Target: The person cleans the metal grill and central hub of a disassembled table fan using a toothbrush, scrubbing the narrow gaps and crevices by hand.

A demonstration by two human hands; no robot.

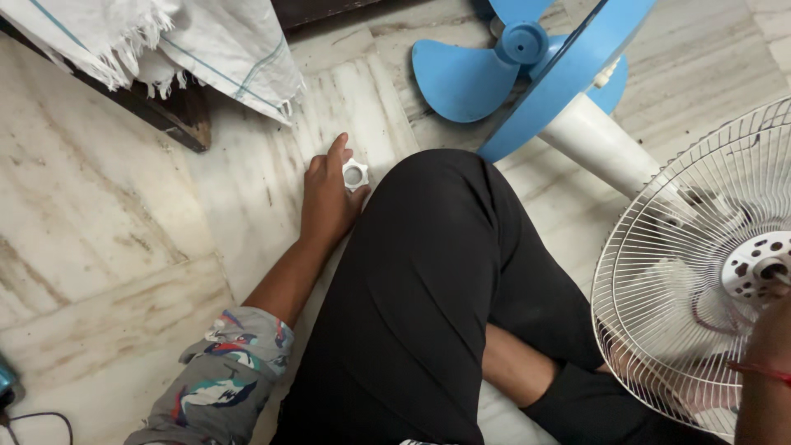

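Observation:
My left hand (328,196) reaches down to the marble floor beside my bent knee and closes on a small white plastic nut (355,175) with a scalloped rim. My right hand (770,338) is at the right edge, holding the white wire fan guard (659,280) near its perforated hub (758,270); only the wrist with a red thread and part of the hand show. A blue fan blade (470,78) lies on the floor ahead, next to a blue ring-shaped fan part (568,78) and a white fan neck (597,140).
My legs in black trousers (428,288) fill the middle of the view. A dark wooden furniture edge (177,115) draped with white fringed cloth (189,41) stands at the upper left. A dark cable (37,420) lies at the lower left.

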